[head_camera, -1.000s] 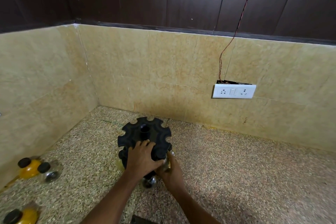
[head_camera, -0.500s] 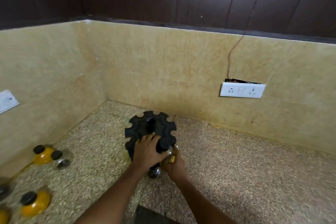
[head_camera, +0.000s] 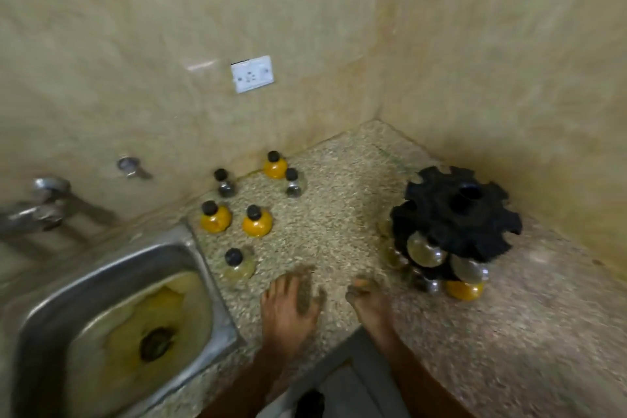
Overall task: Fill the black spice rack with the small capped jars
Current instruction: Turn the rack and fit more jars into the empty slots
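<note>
The black spice rack stands at the right on the speckled counter, near the corner of the walls. It holds several jars in its lower tiers, among them a pale one and a yellow one. Several small black-capped jars stand loose on the counter to the left: yellow ones, clear ones and a pale one. My left hand hovers over the counter with fingers spread, just right of the pale jar. My right hand is beside it, left of the rack, blurred and holding nothing.
A steel sink with yellowish water fills the lower left, with a tap on the wall behind it. A white socket sits on the tiled wall. The counter's front edge runs between my forearms.
Both hands have let go of the rack and moved left toward the loose jars. The view has swung left, bringing the sink and more jars into sight.
</note>
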